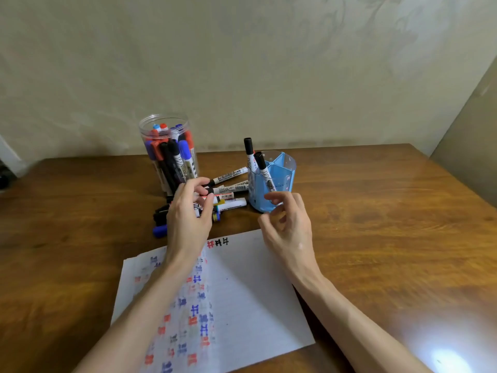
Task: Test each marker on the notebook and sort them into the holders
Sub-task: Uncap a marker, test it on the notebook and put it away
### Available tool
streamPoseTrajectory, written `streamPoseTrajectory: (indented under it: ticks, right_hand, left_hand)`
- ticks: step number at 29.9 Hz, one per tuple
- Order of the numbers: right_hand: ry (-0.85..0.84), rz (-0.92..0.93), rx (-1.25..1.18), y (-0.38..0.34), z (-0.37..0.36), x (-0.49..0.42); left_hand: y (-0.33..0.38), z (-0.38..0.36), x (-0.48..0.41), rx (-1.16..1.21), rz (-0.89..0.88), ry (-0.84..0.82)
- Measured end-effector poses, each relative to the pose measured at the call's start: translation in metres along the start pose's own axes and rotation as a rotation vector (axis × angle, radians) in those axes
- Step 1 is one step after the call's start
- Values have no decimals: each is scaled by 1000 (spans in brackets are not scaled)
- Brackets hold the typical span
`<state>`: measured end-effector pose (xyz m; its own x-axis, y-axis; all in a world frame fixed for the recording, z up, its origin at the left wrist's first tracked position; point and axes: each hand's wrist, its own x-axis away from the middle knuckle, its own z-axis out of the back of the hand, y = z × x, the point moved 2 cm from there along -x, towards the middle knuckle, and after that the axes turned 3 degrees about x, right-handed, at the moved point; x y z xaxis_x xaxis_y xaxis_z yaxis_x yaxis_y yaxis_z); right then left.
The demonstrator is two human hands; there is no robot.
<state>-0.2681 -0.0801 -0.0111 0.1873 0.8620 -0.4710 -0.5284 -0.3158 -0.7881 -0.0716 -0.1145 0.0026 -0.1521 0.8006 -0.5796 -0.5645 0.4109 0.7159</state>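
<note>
"Head view is all I get from this desk. What could go wrong from here?"

"Largest first: the notebook lies near, on the bench, under both forearms, so I judge that a dragging arm could skew it or smear ink. The loose markers lie heaped between the two holders. A careless pull there could roll some away or bump the clear jar just beside them."

"And the holders?"

"The clear jar, far left, is crowded with red, blue and black caps. The blue holder, to its right, is divided. Two black-capped markers lean in its left side, and I see nothing in the other compartments."

"Hands?"

"The left hand curls over the heap, but I cannot tell whether it has a marker pinched. The right hand, near the blue holder, is loosely curled and holds nothing."
</note>
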Motion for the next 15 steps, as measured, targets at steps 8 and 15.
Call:
streamPoseTrajectory:
  ticks: [8, 15]
  right_hand:
    - [-58, 11, -6, 0, -5, 4]
    - [-83, 27, -1, 2, -6, 3]
  left_hand:
    - [-33, 26, 12, -450, 22, -141]
    - [-44, 29, 9, -522, 8, -89]
